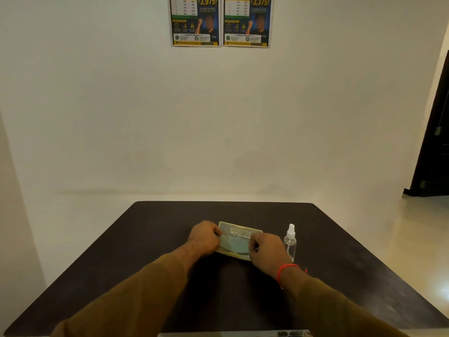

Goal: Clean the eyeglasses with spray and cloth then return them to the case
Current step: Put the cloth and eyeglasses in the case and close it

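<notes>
A pale wall [121, 117] fills most of the view. Taking the whole picture as a clock face, two posters sit at 12 o'clock, side by side and nearly touching: the left poster [195, 20] and the right poster [247, 20], both dark blue with yellow print. A dark door [435, 142] stands at 3 o'clock, above a pale floor [401, 227].

A dark table [340, 239] takes up the lower half, from about 4 o'clock round to 8 o'clock. Two arms in brown sleeves reach up across it from the bottom edge, the left sleeve [133, 295] from 7 o'clock and the right sleeve [340, 312] from 5 o'clock, and they meet near the middle of the table.

There an open, pale case [240, 228] lies on the table, its lid standing up on the far side. From here on the case is the centre of the dial. The left hand [204, 238] is at 9 o'clock, its fingers curled and pinching the left edge of a light blue-green cloth [234, 243]. The right hand [266, 251] is at 4 o'clock, its fingers curled and gripping the cloth's right edge. The cloth is stretched between the two hands, over the case's lower half.

The eyeglasses cannot be made out, because the cloth and the hands cover the inside of the case.

A clear spray bottle [290, 244] with a white nozzle stands upright at 3 o'clock, just beside the right hand. A red thread [285, 268] circles the right wrist.
</notes>
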